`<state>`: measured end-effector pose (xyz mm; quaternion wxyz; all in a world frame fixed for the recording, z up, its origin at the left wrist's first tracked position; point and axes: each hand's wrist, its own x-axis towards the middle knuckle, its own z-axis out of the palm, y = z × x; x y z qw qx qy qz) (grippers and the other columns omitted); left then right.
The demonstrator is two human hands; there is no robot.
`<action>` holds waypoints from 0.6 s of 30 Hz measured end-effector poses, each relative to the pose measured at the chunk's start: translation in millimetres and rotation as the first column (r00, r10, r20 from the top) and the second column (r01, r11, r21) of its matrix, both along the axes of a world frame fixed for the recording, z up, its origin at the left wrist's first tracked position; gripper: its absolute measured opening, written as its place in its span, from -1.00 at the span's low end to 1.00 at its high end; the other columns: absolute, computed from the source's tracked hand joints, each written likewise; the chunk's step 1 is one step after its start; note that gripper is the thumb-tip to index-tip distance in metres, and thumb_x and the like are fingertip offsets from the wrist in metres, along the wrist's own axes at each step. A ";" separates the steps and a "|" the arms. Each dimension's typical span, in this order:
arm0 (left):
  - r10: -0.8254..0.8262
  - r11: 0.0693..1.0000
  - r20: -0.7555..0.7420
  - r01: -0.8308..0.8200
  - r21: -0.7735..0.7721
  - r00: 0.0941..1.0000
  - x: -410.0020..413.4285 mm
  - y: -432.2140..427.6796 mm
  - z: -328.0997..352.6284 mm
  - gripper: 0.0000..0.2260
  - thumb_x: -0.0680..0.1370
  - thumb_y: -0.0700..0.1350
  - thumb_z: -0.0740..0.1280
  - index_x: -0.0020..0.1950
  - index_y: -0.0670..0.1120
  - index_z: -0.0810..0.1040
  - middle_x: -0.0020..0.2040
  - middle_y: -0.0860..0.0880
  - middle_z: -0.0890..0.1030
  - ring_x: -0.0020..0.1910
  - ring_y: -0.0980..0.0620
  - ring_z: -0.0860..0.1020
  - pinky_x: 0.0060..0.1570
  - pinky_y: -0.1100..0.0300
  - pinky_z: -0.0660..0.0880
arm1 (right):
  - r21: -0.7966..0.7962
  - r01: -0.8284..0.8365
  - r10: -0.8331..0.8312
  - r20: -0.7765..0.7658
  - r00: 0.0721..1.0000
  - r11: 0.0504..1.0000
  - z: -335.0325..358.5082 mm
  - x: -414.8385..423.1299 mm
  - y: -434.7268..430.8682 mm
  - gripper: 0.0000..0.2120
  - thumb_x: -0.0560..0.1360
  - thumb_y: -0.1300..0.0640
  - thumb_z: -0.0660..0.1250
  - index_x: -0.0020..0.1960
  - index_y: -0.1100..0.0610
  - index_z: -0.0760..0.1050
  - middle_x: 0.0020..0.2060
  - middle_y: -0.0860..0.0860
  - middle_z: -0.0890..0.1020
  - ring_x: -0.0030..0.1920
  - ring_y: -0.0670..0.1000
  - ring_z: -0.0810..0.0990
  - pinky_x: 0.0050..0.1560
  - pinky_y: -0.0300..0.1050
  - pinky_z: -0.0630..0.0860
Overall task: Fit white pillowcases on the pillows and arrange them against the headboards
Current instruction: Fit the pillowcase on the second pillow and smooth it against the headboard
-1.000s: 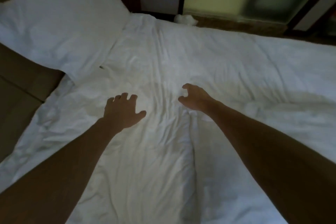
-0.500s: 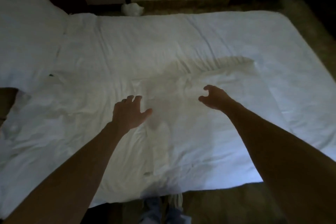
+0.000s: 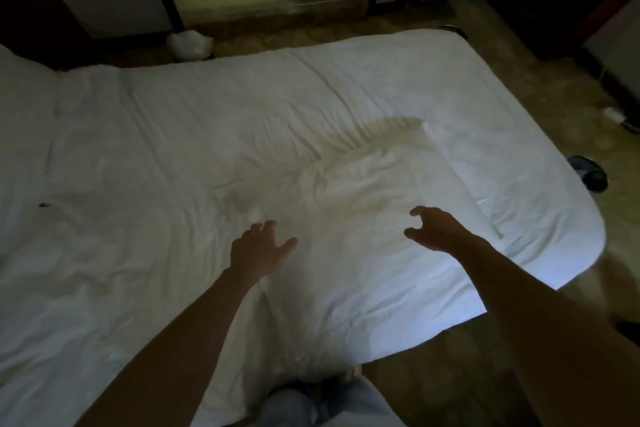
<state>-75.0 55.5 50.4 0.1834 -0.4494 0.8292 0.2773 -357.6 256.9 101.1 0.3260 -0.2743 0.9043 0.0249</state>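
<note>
A flat white pillowcase [image 3: 367, 184] lies creased on the white bed [image 3: 194, 121], toward the bed's right end. My left hand [image 3: 258, 250] hovers over the pillowcase's near left part, fingers spread, holding nothing. My right hand [image 3: 433, 227] hovers over its near right part, fingers curled apart and empty. A cased white pillow [image 3: 20, 107] lies at the far left edge, only partly in view.
A small white bundle [image 3: 189, 42] sits on the floor beyond the bed. Dark shoes [image 3: 588, 173] lie on the tiled floor to the right. My legs [image 3: 329, 402] stand against the bed's near edge. The room is dim.
The view has swung right, away from the pillow toward the bed's right end. Both hands have stayed outstretched and empty, moving right over the flat pillowcase.
</note>
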 end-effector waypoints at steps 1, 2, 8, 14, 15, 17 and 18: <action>0.034 0.999 -0.001 -0.034 0.034 0.999 -2.8 -2.4 0.8 -0.28 0.53 0.42 0.16 0.54 0.00 0.28 0.47 -0.15 0.40 0.40 -0.18 0.43 0.35 -0.07 0.37 | 0.001 0.001 -0.001 -0.007 1.000 1.000 2.8 -2.8 0.3 -0.44 0.52 -0.08 0.36 0.47 0.05 0.37 0.34 0.12 0.53 0.30 0.18 0.52 0.33 0.11 0.45; 0.067 0.996 -0.006 -0.067 0.064 0.998 -5.8 -4.6 1.5 -0.27 0.52 0.43 0.17 0.54 0.00 0.29 0.46 -0.16 0.42 0.39 -0.19 0.44 0.35 -0.08 0.38 | -0.001 0.006 -0.006 -0.013 1.000 1.000 5.4 -6.6 0.4 -0.44 0.51 -0.09 0.36 0.46 0.05 0.37 0.33 0.12 0.53 0.30 0.18 0.52 0.33 0.11 0.45; 0.190 0.974 -0.036 -0.183 0.134 0.981 -25.5 -9.5 3.4 -0.26 0.49 0.44 0.20 0.53 0.02 0.31 0.44 -0.16 0.42 0.40 -0.18 0.44 0.36 -0.12 0.40 | 0.003 -0.003 0.003 -0.065 0.998 1.000 16.0 -43.7 -4.5 -0.38 0.51 -0.08 0.36 0.51 0.06 0.30 0.37 0.15 0.50 0.37 0.21 0.46 0.35 0.15 0.43; 0.310 0.946 -0.008 -0.308 0.101 0.951 -49.6 -17.5 -8.6 -0.26 0.49 0.42 0.25 0.53 0.01 0.30 0.45 -0.19 0.41 0.40 -0.20 0.43 0.36 -0.14 0.39 | -0.001 -0.069 0.069 -0.117 0.991 0.998 1.9 -104.4 -23.8 -0.29 0.51 -0.13 0.38 0.55 0.07 0.22 0.41 0.18 0.44 0.39 0.25 0.42 0.34 0.19 0.42; 0.335 0.938 0.001 -0.334 0.091 0.942 -56.1 -17.9 -12.5 -0.26 0.49 0.41 0.26 0.53 0.01 0.30 0.45 -0.19 0.41 0.40 -0.21 0.43 0.36 -0.14 0.39 | -0.008 -0.082 0.080 -0.123 0.989 0.997 -3.6 -117.2 -27.7 -0.27 0.50 -0.15 0.38 0.55 0.08 0.21 0.42 0.18 0.42 0.39 0.25 0.41 0.33 0.20 0.42; 0.381 0.922 0.028 -0.382 0.070 0.924 -71.5 -16.7 -20.1 -0.26 0.50 0.41 0.26 0.54 0.00 0.29 0.46 -0.21 0.40 0.41 -0.22 0.42 0.37 -0.15 0.39 | -0.027 -0.104 0.100 -0.126 0.987 0.994 -18.1 -144.9 -36.5 -0.24 0.49 -0.19 0.38 0.55 0.09 0.21 0.42 0.19 0.42 0.39 0.25 0.41 0.31 0.20 0.43; 0.409 0.910 0.039 -0.411 0.062 0.912 -80.2 -15.9 -24.2 -0.26 0.49 0.41 0.26 0.54 0.00 0.29 0.46 -0.21 0.39 0.41 -0.23 0.42 0.37 -0.16 0.39 | -0.033 -0.118 0.113 -0.120 0.986 0.992 -26.5 -159.2 -42.0 -0.22 0.48 -0.22 0.38 0.55 0.10 0.21 0.42 0.19 0.41 0.39 0.26 0.41 0.30 0.20 0.43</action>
